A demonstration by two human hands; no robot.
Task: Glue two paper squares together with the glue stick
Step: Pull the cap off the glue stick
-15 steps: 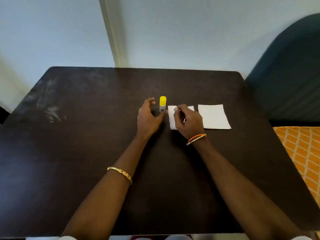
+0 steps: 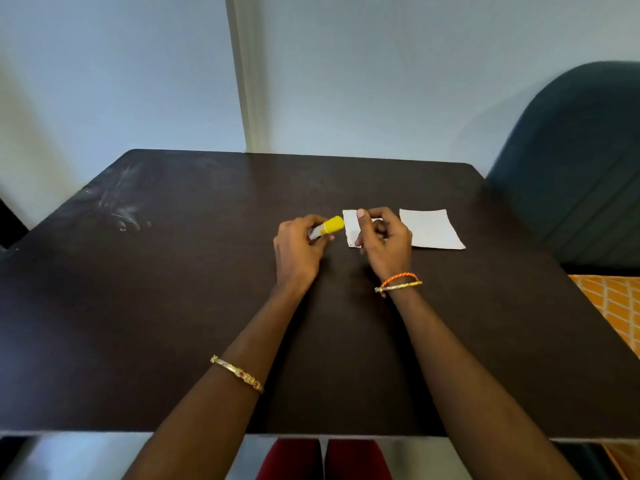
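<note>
My left hand (image 2: 299, 249) grips a glue stick (image 2: 327, 227) with a yellow cap, tilted so the cap points right and up. Just right of it, my right hand (image 2: 382, 242) hovers over a white paper square (image 2: 350, 227), fingers curled and thumb raised, covering most of that square; I cannot tell if it touches the paper. A second white paper square (image 2: 431, 228) lies flat on the dark table (image 2: 173, 306) to the right, apart from both hands.
A dark blue chair back (image 2: 571, 174) stands beyond the table's right edge. An orange patterned cloth (image 2: 613, 306) lies at the right. A pale wall rises behind the table's far edge.
My left hand has closed around the glue stick, which stood upright before, and tipped it sideways. My right hand has lifted its thumb over the left paper square.
</note>
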